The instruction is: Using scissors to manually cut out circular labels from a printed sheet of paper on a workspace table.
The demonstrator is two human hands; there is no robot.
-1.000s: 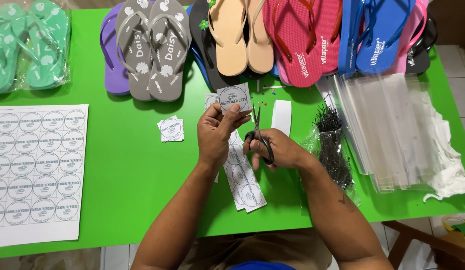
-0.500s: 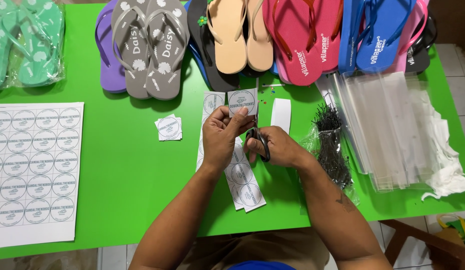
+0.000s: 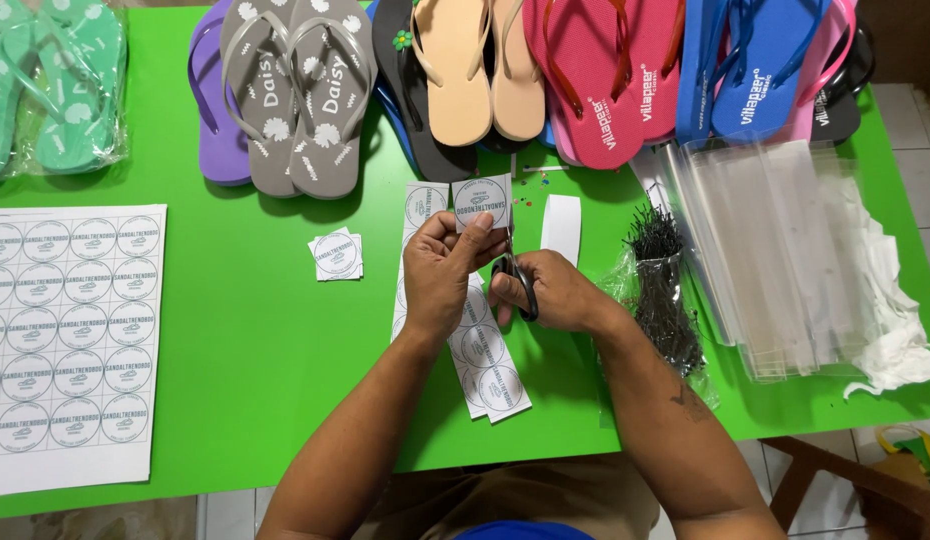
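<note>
Near the table's (image 3: 235, 330) far edge, the left hand (image 3: 440, 275) has raised the sticker strip (image 3: 482, 203), fingers pinched on it; the right hand (image 3: 550, 292), clamped on scissors (image 3: 515, 275), has closed its blades into it since 1 second ago

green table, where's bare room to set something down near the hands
Free: the green table between the white sheet of round labels and the left hand, below the small cut label squares. Crowded: the flip-flop row along the far edge and the clear plastic sleeves on the right.
</note>
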